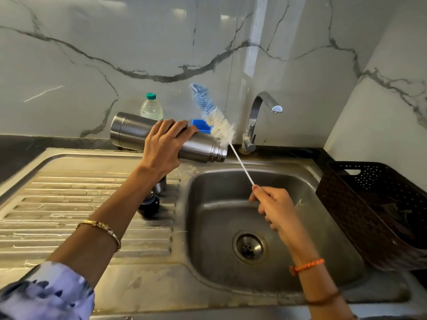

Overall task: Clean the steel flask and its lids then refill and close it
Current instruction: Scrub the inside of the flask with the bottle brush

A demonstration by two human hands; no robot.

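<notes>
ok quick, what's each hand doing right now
Left hand: grips the steel flask.
Right hand: pinches the bottle brush by its handle.

Glossy marble wall (92,54) behind, grey veins running across it.
Dark counter (57,140) along the far edge, bright glare streaking down the wall's middle.

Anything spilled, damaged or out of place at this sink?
Nothing stands out. The left hand holds the flask tilted, mouth toward the basin; the right hand holds the bottle brush outside it. Two lids sit on the drainboard. No spill shows.
</notes>
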